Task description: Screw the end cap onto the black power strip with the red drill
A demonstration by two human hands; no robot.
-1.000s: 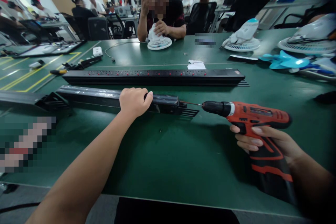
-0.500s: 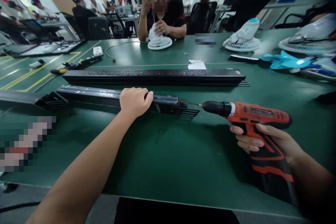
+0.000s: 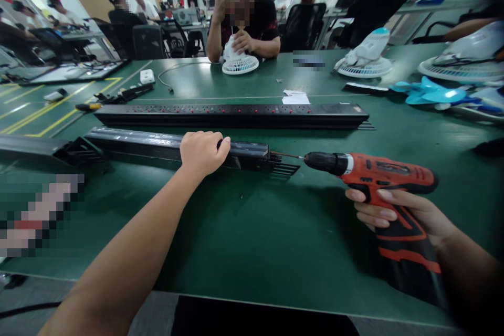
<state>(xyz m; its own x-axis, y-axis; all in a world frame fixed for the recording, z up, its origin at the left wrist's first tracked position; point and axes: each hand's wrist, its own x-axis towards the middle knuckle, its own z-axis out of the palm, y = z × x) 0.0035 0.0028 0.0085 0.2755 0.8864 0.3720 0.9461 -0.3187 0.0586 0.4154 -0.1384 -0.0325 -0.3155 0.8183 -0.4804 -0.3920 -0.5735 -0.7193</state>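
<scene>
Head camera view, looking down at a green bench. The left hand is closed over the top of a long black power strip that lies flat across the bench, pressing it down near its right end. The right hand grips the handle of a red cordless drill, held level, with its thin bit meeting the strip's ribbed end cap. The work appears to be mid-way, with the bit engaged at this end. The screw is too small to see, and the strip's left end is partly blurred. A second power strip lies parallel behind, untouched. Across the bench, a seated person holds a small white fan.
</scene>
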